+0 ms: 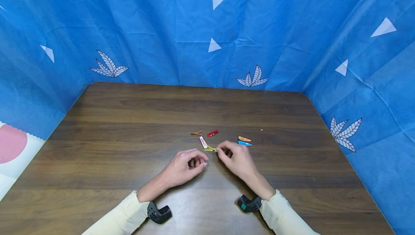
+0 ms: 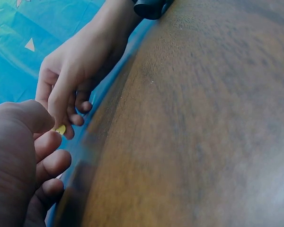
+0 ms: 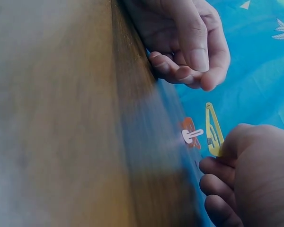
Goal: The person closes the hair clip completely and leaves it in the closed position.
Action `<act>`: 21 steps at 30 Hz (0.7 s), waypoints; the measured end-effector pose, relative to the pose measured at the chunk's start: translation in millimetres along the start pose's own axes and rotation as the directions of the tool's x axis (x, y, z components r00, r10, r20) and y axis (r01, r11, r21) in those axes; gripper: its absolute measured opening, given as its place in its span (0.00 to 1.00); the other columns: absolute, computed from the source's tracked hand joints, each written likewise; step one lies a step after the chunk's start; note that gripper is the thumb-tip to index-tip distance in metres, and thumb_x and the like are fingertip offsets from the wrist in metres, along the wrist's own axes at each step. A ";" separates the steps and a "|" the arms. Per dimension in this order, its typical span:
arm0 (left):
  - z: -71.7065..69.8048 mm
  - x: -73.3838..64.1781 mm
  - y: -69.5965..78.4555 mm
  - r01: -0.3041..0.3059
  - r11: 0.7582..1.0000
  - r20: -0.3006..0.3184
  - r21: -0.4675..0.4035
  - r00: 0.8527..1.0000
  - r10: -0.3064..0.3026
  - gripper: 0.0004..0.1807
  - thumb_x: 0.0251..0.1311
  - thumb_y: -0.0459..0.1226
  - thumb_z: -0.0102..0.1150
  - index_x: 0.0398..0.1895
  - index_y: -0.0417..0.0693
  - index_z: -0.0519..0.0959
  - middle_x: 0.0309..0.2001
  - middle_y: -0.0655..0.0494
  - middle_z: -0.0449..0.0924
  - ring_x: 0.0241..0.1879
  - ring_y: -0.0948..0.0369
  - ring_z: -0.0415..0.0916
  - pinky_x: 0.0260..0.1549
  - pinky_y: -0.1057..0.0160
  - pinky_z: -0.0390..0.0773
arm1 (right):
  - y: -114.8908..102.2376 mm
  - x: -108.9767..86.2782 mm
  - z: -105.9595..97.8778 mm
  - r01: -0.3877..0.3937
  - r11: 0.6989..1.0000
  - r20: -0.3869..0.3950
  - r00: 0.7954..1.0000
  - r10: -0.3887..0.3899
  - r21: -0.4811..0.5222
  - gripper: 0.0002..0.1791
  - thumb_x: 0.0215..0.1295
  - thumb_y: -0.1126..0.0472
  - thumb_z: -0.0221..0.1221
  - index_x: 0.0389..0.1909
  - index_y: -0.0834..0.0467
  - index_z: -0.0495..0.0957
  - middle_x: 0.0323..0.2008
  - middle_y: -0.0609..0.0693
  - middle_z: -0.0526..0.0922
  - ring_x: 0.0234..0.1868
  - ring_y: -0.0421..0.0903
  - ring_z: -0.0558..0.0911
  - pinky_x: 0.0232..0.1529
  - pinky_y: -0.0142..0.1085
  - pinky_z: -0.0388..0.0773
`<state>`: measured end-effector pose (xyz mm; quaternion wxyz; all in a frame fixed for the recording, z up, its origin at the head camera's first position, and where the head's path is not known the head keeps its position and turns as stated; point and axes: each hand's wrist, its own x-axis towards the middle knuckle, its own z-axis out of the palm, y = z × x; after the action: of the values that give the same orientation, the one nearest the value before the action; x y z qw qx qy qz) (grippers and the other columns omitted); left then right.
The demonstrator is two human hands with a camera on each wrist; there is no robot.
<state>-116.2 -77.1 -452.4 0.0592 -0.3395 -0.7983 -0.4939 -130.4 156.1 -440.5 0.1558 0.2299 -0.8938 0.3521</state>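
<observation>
In the head view my right hand [image 1: 239, 161] pinches one end of a yellow snap hair clip [image 1: 210, 149] between thumb and forefinger. The right wrist view shows the clip's long narrow frame [image 3: 213, 127] pointing away from the fingertips, its inner tongue standing apart from the frame. My left hand [image 1: 184, 166] is just left of it with loosely curled fingers. Its thumb and forefinger tips come close together, and nothing shows between them. A pale pink snap hair clip [image 1: 203, 142] lies on the table right by the yellow one.
Beyond the hands lie a red clip [image 1: 213, 133] and a thin orange-brown clip [image 1: 196, 133]. An orange clip [image 1: 244, 139] and a blue clip [image 1: 244, 143] sit side by side past the right hand. A tiny yellow piece [image 1: 262, 130] is farther right on the wooden table [image 1: 129, 120]. Blue curtains surround it.
</observation>
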 end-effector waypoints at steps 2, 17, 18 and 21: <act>-0.4 0.0 0.2 0.005 1.000 0.000 0.002 1.000 -0.005 0.06 0.62 0.31 0.69 0.41 0.47 0.85 0.30 0.65 0.79 0.27 0.73 0.71 0.25 0.71 0.76 | 0.1 -1.6 -2.1 -0.005 1.000 0.004 1.000 0.005 -0.001 0.05 0.64 0.66 0.67 0.34 0.52 0.85 0.25 0.39 0.82 0.23 0.31 0.74 0.25 0.27 0.74; -0.2 0.7 1.6 0.031 0.999 -0.011 -0.008 0.999 -0.031 0.10 0.60 0.31 0.71 0.44 0.46 0.84 0.34 0.64 0.80 0.30 0.69 0.75 0.27 0.70 0.77 | -3.1 -14.2 -11.1 -0.063 0.998 0.038 0.997 0.063 0.024 0.08 0.62 0.65 0.67 0.30 0.47 0.81 0.23 0.34 0.76 0.22 0.30 0.72 0.24 0.28 0.73; -0.4 0.7 1.5 0.030 1.000 -0.012 -0.009 0.999 -0.030 0.10 0.60 0.31 0.71 0.44 0.47 0.84 0.35 0.64 0.80 0.30 0.69 0.75 0.27 0.70 0.77 | -3.9 -14.5 -11.3 -0.074 0.997 0.047 0.996 0.073 0.038 0.08 0.62 0.65 0.67 0.29 0.47 0.81 0.23 0.34 0.76 0.22 0.30 0.72 0.24 0.27 0.73; -0.9 0.7 1.2 0.026 1.000 -0.015 -0.014 1.000 -0.027 0.11 0.59 0.31 0.72 0.45 0.49 0.84 0.35 0.63 0.80 0.30 0.68 0.75 0.27 0.69 0.77 | -6.2 -15.2 -11.2 -0.095 0.992 0.076 0.993 0.088 0.087 0.09 0.61 0.66 0.66 0.29 0.48 0.82 0.22 0.34 0.77 0.21 0.30 0.72 0.23 0.27 0.72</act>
<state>-116.2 -77.2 -450.7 0.0563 -0.3255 -0.7988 -0.5028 -113.0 164.6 -435.9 0.0967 0.2079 -0.8915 0.3907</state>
